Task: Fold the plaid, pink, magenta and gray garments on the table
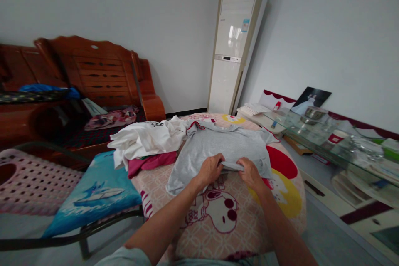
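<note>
A grey T-shirt (227, 143) with dark red trim on its sleeves lies spread on the round table, which has a patterned cloth (249, 232) over it. The neckline points away from me and the hem is near me. My left hand (212, 167) pinches the hem left of its middle. A short way to the right, my right hand (249, 171) grips the same hem, and the fabric between them is lifted in a fold. Left of the shirt is a heap of white clothes (149, 139) on top of a dark pink garment (152, 163).
At the left stands a pink woven chair (37, 183) with a blue whale cushion (99, 187), close to the table. Behind it is a wooden sofa (99, 70). A glass-topped cabinet (314, 133) holding cups runs along the right. An air conditioner (229, 45) fills the corner.
</note>
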A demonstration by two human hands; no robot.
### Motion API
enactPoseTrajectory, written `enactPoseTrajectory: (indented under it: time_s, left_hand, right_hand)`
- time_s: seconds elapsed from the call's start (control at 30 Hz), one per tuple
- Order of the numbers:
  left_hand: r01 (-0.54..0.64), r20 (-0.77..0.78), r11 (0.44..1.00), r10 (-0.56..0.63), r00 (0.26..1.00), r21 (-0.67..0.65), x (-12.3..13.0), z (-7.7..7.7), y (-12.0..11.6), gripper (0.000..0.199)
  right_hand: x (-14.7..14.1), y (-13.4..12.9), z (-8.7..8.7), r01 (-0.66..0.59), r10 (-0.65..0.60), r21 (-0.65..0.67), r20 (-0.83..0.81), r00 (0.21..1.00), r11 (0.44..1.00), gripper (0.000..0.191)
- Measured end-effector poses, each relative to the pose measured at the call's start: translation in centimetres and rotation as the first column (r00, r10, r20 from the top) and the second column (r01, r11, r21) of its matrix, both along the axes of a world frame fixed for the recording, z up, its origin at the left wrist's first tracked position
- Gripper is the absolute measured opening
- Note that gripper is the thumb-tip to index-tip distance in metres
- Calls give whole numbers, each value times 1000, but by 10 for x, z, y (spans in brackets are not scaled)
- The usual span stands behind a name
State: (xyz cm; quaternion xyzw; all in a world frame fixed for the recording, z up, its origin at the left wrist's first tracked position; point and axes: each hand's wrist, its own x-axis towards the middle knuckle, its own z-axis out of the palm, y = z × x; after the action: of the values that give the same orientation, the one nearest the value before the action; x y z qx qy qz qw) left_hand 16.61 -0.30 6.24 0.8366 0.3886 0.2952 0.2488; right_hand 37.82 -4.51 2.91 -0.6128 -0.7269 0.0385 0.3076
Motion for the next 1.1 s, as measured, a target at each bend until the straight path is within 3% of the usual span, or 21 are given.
enactPoseTrajectory:
  time_s: [0.1,0.17,0.3,0.37,0.43,0.47,0.5,0.53,0.57,0.6,0.63,0.67,0.7,0.73,0.8,0.97,1.1]
  left_hand:
    - [118,35,992,-117,993,-52,-7,12,3,18]
    - [246,52,961,-241,969,-128,-11,18,1,14]
    - [475,135,820,-457,879,-319,-13,19,-17,17]
    - [587,173,658,-583,794,-472,-10,14,-31,22]
    - [647,226,413,-704,674,-641,-7,9,-40,29]
    - [646,252,322,-731,634,-692,-7,6,-42,33]
    - [639,260,294,-734,628,-711,-9,5,-41,36]
    - [627,238,346,-714,659,-698,-12,4,-36,36]
    - [596,184,470,-665,724,-651,-17,4,-28,34]
    - [527,111,632,-576,810,-568,-24,5,-18,31]
    - [415,24,792,-453,891,-448,-33,6,-6,27]
    - [262,-72,915,-296,952,-308,-43,6,6,22]
    - [96,-136,980,-120,983,-176,-54,6,18,17]
    - [-30,-166,994,12,986,-103,-66,5,29,16]
    - [-157,-182,983,138,973,-93,-90,2,45,16]
    - [-152,-155,952,113,981,-266,-129,-7,46,16]
    - [-230,-231,956,186,955,-181,-149,-7,37,15]
  right_hand:
    - [17,-11,18,67,-68,-95,-1,998,993,15]
    - [31,-22,29,43,-53,-202,-45,998,979,4]
    - [55,-46,47,-51,-20,-409,-169,985,911,21]
    - [62,-55,53,-106,-34,-509,-259,965,854,23]
    - [60,-61,57,-165,-79,-608,-354,932,777,23]
    - [56,-62,58,-190,-99,-642,-385,917,743,27]
    - [50,-62,58,-212,-105,-657,-408,907,723,30]
    - [43,-60,57,-234,-93,-651,-426,900,723,31]
    - [34,-57,55,-250,-68,-625,-439,896,739,30]
    - [25,-52,52,-262,-38,-587,-448,893,766,28]
    - [15,-47,49,-263,-17,-549,-451,892,793,27]
    - [5,-42,44,-257,-6,-519,-451,893,815,25]
    - [-5,-37,40,-252,2,-498,-450,893,830,23]
    - [-16,-32,36,-250,10,-479,-449,893,842,21]
    - [-39,-24,28,-278,53,-448,-453,890,850,17]
    - [-100,-19,23,-409,222,-387,-445,868,826,15]
    - [-135,-19,17,-424,299,-361,-353,886,830,12]
